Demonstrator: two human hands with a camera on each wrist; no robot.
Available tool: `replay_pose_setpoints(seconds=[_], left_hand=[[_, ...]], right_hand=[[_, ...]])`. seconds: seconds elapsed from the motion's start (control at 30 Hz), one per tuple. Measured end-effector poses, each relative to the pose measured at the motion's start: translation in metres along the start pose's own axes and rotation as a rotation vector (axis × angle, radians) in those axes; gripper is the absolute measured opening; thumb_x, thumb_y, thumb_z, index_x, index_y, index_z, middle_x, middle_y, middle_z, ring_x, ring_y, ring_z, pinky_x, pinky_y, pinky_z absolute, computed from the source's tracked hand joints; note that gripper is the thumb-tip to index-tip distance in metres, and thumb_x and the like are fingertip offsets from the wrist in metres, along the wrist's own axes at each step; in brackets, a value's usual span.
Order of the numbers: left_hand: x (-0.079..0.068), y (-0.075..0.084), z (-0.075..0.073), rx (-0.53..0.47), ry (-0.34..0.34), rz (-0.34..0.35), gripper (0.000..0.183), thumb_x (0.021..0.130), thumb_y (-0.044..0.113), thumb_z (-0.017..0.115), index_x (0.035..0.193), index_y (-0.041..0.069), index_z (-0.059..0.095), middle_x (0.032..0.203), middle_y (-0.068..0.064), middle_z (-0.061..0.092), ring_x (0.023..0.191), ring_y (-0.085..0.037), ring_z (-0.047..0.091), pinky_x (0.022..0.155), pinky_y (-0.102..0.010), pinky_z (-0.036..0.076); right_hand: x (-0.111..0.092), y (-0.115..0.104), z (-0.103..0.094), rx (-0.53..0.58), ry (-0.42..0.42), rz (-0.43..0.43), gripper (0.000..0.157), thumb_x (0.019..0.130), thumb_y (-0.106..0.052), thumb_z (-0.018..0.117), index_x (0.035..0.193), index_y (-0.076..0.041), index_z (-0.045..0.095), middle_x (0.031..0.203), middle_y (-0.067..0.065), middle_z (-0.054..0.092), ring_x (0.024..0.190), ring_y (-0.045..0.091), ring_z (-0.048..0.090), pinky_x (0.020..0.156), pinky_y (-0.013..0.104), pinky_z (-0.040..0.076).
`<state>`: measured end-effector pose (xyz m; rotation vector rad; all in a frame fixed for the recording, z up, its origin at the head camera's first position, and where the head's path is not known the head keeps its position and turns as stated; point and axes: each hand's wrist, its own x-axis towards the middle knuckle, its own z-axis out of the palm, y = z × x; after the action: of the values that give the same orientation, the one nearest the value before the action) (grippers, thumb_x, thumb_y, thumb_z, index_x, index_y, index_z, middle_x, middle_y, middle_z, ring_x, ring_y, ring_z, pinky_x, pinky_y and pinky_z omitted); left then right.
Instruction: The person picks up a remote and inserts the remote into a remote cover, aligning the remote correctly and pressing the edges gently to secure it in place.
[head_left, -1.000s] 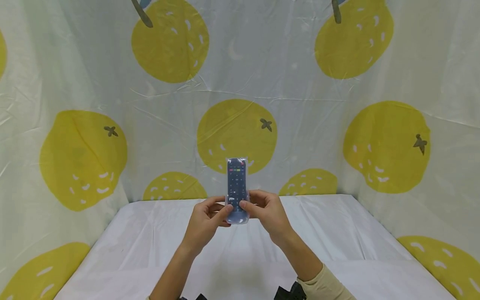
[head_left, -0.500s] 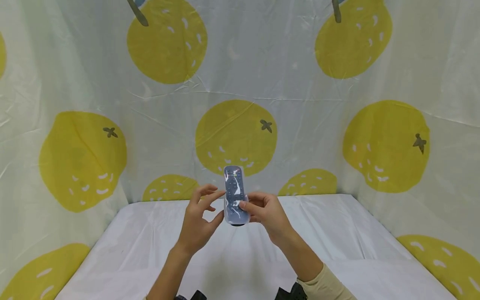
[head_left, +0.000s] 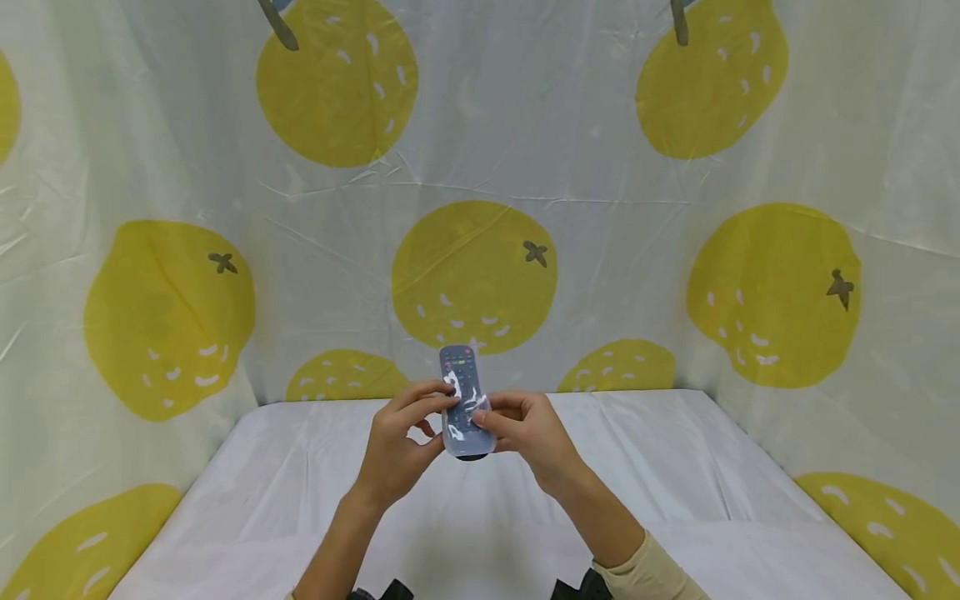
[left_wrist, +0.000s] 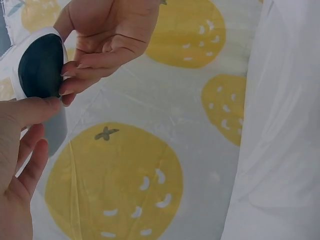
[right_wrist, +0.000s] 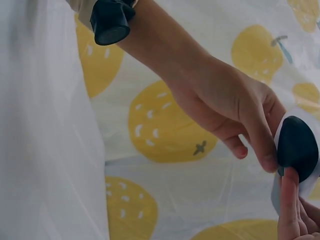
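Remote control (head_left: 467,395) taken as landmark; it is held up between the two hands, in front of the person, lower end toward the body. Key relation: long axis runs from body side up and away, far end leaning to the person's left, near end to the right. Left hand (head_left: 393,440) lies along its left long edge, fingertips on the button face, thumb low down; right hand (head_left: 531,435) comes in from its right, thumb on the face, fingers behind. Neither hand is nearer: both touch. State of hands: each pinches the remote; the two are apart from one another across its width, though at the back their fingertips come close. Translucent cover (head_left: 467,443) lies over the remote; a dark oval part (left_wrist: 41,62) shows at the back near the lower end, rimmed by pale material. Cannot tell how far the cover is off there. Count: one remote, one cover, two hands, one beige cuff (head_left: 648,575) plain on the right forearm, two black wrist pieces (head_left: 581,586) nearer the body than the remote. Below it, one white cloth (head_left: 450,525); beyond it, one curtain (head_left: 517,100) bearing ten yellow fruit prints, several cut by the view's edge.
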<state>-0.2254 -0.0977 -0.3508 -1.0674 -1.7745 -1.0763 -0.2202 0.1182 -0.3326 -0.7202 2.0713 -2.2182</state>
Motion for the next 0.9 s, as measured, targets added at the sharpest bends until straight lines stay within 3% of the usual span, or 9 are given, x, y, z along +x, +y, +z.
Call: replay_pose_setpoints(seconds=[0.53, 0.9], left_hand=[[0.0001, -0.0007, -0.0025, -0.061, 0.003, 0.025, 0.041, 0.074, -0.018, 0.083, 0.110, 0.001, 0.078, 0.119, -0.015, 0.069, 0.099, -0.029, 0.069, 0.073, -0.024, 0.059], [-0.0033, -0.0058, -0.0009, -0.050, -0.001, 0.043, 0.044, 0.071, -0.020, 0.084, 0.108, 0.001, 0.078, 0.114, -0.012, 0.073, 0.097, -0.027, 0.072, 0.081, -0.024, 0.058]], right_hand=[[-0.0023, -0.0036, -0.0028, -0.046, -0.037, 0.000, 0.039, 0.097, -0.017, 0.072, 0.117, 0.015, 0.067, 0.099, 0.015, 0.075, 0.082, 0.020, 0.072, 0.073, 0.034, 0.061], [-0.0031, -0.0033, -0.0063, -0.063, -0.056, 0.007, 0.041, 0.100, -0.021, 0.067, 0.116, 0.016, 0.067, 0.093, 0.011, 0.073, 0.065, 0.017, 0.067, 0.070, 0.033, 0.061]])
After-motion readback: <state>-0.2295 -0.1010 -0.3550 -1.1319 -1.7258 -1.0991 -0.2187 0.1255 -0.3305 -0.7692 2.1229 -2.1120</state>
